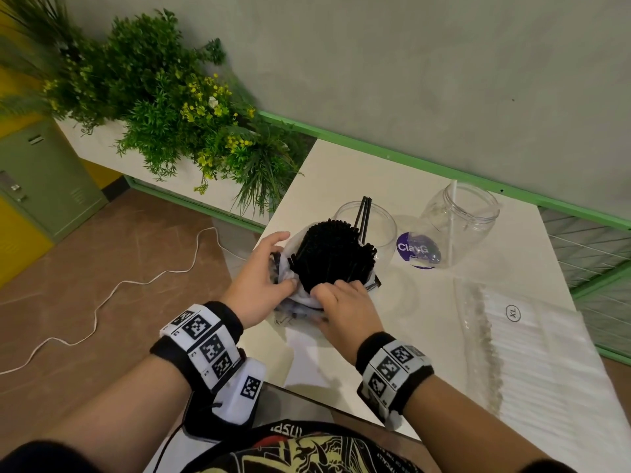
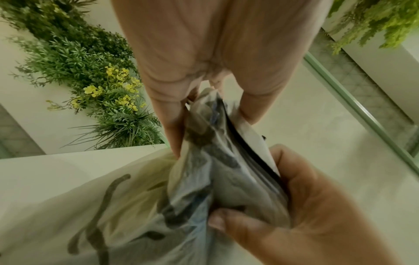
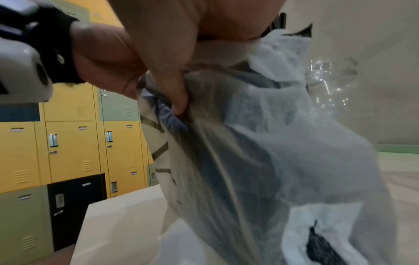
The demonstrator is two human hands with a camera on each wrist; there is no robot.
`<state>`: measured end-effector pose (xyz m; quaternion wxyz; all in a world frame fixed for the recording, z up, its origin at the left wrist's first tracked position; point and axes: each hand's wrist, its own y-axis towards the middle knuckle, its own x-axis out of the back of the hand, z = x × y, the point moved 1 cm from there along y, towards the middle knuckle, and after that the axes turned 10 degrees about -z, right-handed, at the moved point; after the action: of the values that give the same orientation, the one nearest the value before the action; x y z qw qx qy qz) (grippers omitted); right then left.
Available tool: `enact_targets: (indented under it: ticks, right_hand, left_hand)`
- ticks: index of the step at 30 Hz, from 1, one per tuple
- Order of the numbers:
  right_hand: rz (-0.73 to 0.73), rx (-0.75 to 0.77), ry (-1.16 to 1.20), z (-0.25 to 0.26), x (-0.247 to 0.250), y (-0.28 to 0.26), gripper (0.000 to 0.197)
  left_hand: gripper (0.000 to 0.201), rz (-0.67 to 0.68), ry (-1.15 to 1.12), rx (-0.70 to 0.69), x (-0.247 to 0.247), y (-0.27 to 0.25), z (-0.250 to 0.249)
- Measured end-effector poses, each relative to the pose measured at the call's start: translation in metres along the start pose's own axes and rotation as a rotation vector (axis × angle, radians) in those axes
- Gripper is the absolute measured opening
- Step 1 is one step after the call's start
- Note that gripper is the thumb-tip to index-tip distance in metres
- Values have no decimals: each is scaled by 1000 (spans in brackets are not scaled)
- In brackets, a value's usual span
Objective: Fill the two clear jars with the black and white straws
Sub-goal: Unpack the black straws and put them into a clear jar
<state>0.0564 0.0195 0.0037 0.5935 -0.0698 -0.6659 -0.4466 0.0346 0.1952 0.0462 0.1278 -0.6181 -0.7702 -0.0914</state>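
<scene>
A thick bundle of black straws [image 1: 333,257] sticks up out of a crumpled clear plastic bag [image 1: 290,302] at the table's left edge. My left hand [image 1: 269,271] grips the bag's left side and my right hand [image 1: 338,295] pinches its near rim. The left wrist view shows my left hand [image 2: 204,71] and right hand [image 2: 306,215] both clutching the bag [image 2: 215,161]. Behind the bundle stands a clear jar [image 1: 379,227] holding a few black straws [image 1: 363,213]. A second clear jar [image 1: 461,220] to its right holds one white straw [image 1: 452,227].
A flat pack of white straws [image 1: 532,353] lies at the right of the white table [image 1: 341,172]. A purple lid [image 1: 418,250] sits between the jars. Plants [image 1: 177,107] stand beyond the table's left edge, and a white cable [image 1: 136,281] trails on the floor.
</scene>
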Motion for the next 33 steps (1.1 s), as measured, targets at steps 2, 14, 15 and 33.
enact_targets:
  ticks: [2, 14, 15, 33]
  right_hand:
    - [-24, 1, 43, -1, -1, -1, 44]
    - [-57, 38, 205, -17, 13, -24, 25]
    - [-95, -32, 274, -17, 18, -22, 24]
    - [210, -432, 179, -4, 15, 22, 46]
  left_hand:
    - [72, -49, 27, 38, 0, -1, 0]
    - [63, 9, 132, 317, 5, 4, 4]
    - [67, 14, 138, 308, 5, 4, 3]
    - [51, 102, 193, 147, 6, 3, -2]
